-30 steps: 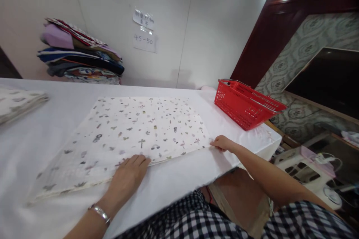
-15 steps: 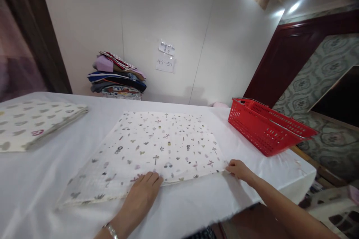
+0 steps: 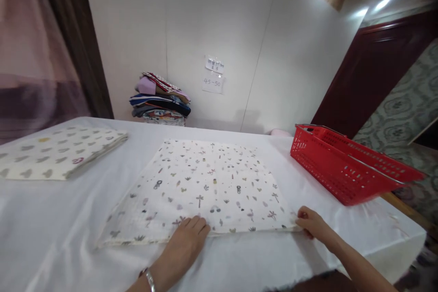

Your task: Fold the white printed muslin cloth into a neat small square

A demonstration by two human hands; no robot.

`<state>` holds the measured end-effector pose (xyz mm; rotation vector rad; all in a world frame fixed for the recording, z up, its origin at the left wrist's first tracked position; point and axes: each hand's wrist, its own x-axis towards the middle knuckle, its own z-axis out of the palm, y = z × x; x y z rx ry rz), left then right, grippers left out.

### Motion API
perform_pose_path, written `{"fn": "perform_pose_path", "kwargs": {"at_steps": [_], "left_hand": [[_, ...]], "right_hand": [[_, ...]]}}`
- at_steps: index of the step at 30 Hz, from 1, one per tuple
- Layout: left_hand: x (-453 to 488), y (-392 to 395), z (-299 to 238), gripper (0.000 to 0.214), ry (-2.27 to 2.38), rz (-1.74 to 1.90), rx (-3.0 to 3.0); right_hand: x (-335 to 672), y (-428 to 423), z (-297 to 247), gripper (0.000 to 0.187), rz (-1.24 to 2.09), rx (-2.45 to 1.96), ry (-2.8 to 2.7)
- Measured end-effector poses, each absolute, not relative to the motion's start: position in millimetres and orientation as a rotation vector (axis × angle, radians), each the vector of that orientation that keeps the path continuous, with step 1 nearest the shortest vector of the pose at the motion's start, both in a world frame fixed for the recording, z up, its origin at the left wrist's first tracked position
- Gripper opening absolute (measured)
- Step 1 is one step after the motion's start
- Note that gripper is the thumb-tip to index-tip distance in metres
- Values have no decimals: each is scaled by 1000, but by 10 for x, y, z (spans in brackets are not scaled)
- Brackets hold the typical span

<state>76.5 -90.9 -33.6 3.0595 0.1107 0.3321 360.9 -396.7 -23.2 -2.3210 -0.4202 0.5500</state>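
Observation:
A white cloth (image 3: 219, 178) printed with small palms, rainbows and birds lies spread in a layered rectangle on the table. My left hand (image 3: 190, 242) rests palm down over the middle of its near edge, fingers laid on the fabric and thumb hidden. At the near right corner, my right hand (image 3: 313, 224) pinches the cloth between thumb and fingers, the other fingers curled. That corner is slightly lifted toward the hand.
A folded cream cloth with grey shapes (image 3: 51, 153) lies at the left. Against the wall is a stack of folded fabrics (image 3: 160, 100). A red plastic basket (image 3: 345, 164) stands on the right side of the white-covered table (image 3: 260, 264). Paper notes (image 3: 212, 83) hang on the wall.
The view has turned, so most things appear farther right. My right hand still grips the corner, a little farther from my left hand. My left hand stays on the near edge.

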Motion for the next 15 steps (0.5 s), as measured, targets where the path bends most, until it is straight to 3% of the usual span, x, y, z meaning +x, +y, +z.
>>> {"fn": "perform_pose_path", "kwargs": {"at_steps": [7,11,15], "left_hand": [[770,-932,-380,19,118,337,3010],[784,-945,-461,12,130,383,3017],[795,-950,-530,7,139,446,3022]], "right_hand": [[3721,-4091,-483,16,498,-2628,-576],[3858,-4152,-535,8,285,-2756,-831],[3694,-3718,-358,41,16,-2653,-1140]]}}
